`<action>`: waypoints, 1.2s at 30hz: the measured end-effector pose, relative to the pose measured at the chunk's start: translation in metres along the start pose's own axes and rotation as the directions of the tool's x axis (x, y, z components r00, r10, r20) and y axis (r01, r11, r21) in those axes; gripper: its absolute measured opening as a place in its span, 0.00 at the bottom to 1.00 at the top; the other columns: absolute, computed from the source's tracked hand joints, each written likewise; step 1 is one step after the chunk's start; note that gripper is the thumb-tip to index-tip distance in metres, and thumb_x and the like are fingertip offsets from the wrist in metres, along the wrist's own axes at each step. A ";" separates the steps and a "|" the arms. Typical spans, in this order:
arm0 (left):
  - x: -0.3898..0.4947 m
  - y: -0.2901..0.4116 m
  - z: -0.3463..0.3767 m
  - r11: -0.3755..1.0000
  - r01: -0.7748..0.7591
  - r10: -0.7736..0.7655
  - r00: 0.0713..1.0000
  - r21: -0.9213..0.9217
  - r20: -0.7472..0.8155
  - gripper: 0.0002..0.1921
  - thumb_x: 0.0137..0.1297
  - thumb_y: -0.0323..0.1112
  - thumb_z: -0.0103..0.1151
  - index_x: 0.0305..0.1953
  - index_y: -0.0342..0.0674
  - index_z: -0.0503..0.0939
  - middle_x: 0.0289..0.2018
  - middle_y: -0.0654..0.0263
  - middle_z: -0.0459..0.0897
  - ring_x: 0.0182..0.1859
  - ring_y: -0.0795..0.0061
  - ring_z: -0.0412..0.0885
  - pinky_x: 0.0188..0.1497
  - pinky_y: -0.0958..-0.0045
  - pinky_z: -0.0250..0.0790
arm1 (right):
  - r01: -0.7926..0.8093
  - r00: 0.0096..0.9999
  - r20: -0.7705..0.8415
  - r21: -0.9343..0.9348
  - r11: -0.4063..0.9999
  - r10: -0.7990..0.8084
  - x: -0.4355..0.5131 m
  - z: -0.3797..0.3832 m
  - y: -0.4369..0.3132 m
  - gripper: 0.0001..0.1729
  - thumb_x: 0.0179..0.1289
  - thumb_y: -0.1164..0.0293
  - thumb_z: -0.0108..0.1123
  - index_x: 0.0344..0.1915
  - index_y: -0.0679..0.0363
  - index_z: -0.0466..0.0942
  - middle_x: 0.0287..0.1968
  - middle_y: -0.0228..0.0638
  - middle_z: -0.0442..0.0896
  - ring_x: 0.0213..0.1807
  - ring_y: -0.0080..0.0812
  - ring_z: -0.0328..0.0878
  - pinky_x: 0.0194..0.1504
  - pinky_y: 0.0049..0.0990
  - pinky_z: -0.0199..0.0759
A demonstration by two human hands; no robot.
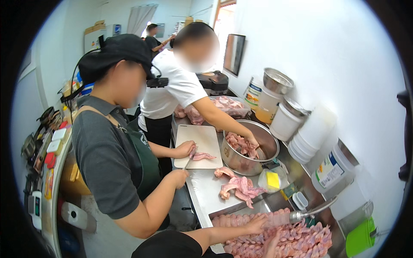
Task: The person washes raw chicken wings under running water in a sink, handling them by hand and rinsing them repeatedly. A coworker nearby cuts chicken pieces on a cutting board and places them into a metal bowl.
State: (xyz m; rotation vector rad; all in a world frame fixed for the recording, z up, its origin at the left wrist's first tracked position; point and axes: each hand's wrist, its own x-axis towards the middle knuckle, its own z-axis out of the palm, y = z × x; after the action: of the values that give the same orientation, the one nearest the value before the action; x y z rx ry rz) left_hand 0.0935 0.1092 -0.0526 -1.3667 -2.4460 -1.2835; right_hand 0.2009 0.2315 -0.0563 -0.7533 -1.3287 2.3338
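My left hand (258,224), fingers spread, lies on a row of raw poultry pieces (226,220) in the metal sink. Close by, my right hand (272,242) touches more raw poultry pieces (309,240); its blur and the frame's lower edge hide whether it grips any. A metal faucet head on a flexible hose (295,216) reaches over the rows, just right of my left hand. Loose raw poultry pieces (240,188) lie on the steel counter above the sink.
One co-worker cuts meat with a knife (188,163) on a white cutting board (211,137). Another reaches into a large steel pot (243,166) of meat. A yellow sponge (273,180), white buckets (332,169) and a green container (359,238) stand near the wall.
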 end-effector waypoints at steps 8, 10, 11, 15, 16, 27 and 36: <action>0.050 0.021 -0.005 0.759 0.020 -0.107 0.990 -0.651 -0.094 0.38 0.43 0.25 0.58 0.60 0.41 0.56 0.52 0.53 0.57 0.53 0.60 0.67 0.55 0.67 0.62 | -0.245 0.959 0.190 0.189 0.951 0.210 0.005 0.016 -0.003 0.17 0.59 0.49 0.51 0.34 0.50 0.72 0.23 0.24 0.75 0.24 0.28 0.72 0.34 0.37 0.71; 0.054 0.009 0.004 0.735 0.066 -0.156 0.985 -0.674 -0.074 0.41 0.46 0.29 0.58 0.62 0.40 0.50 0.55 0.51 0.49 0.54 0.57 0.66 0.52 0.67 0.65 | -0.174 0.963 0.230 0.143 0.974 0.138 0.012 0.010 -0.003 0.11 0.60 0.59 0.53 0.40 0.51 0.71 0.29 0.27 0.77 0.30 0.30 0.75 0.33 0.32 0.74; 0.054 0.002 0.009 0.811 0.127 -0.258 0.954 -0.571 -0.154 0.38 0.47 0.32 0.58 0.61 0.40 0.53 0.53 0.51 0.53 0.52 0.57 0.68 0.50 0.67 0.66 | -0.031 0.987 0.161 0.118 0.992 0.012 0.011 0.018 -0.003 0.12 0.59 0.63 0.55 0.42 0.52 0.70 0.32 0.29 0.77 0.34 0.30 0.75 0.34 0.33 0.74; 0.058 0.007 -0.002 0.946 0.258 -0.241 0.964 -0.195 0.110 0.27 0.51 0.42 0.57 0.54 0.42 0.67 0.41 0.52 0.71 0.42 0.59 0.76 0.42 0.65 0.70 | 0.226 0.970 0.085 0.028 0.974 -0.227 -0.024 0.051 -0.023 0.25 0.54 0.75 0.59 0.53 0.55 0.64 0.44 0.33 0.75 0.47 0.33 0.71 0.38 0.34 0.74; 0.060 0.014 -0.010 0.973 0.195 -0.144 0.930 -0.124 0.338 0.25 0.53 0.44 0.58 0.52 0.43 0.70 0.36 0.52 0.76 0.38 0.60 0.78 0.39 0.65 0.71 | 0.217 0.969 0.112 0.021 0.976 -0.218 -0.014 0.034 -0.020 0.29 0.52 0.77 0.60 0.55 0.55 0.63 0.46 0.35 0.74 0.49 0.34 0.70 0.39 0.34 0.74; 0.033 0.044 -0.053 0.990 0.144 -0.141 0.969 0.000 0.203 0.29 0.49 0.54 0.56 0.46 0.35 0.73 0.46 0.51 0.75 0.45 0.51 0.75 0.49 0.59 0.66 | 0.188 0.982 0.010 -0.169 0.968 -0.189 -0.018 0.026 -0.020 0.08 0.53 0.76 0.54 0.35 0.63 0.70 0.31 0.29 0.72 0.32 0.21 0.69 0.31 0.20 0.66; 0.046 0.066 -0.051 0.942 0.236 -0.293 0.924 0.237 0.245 0.30 0.49 0.57 0.51 0.39 0.31 0.76 0.37 0.51 0.79 0.41 0.57 0.77 0.43 0.58 0.67 | 0.375 0.837 0.126 -0.840 0.391 -0.532 -0.012 0.026 -0.003 0.28 0.36 0.72 0.65 0.40 0.69 0.66 0.41 0.48 0.69 0.45 0.45 0.68 0.47 0.35 0.62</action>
State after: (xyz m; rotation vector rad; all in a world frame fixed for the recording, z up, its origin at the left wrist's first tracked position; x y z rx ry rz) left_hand 0.0974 0.1221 0.0415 -1.2693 -2.9435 -0.8932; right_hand 0.1951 0.2087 -0.0391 -0.6534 -2.2574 1.0430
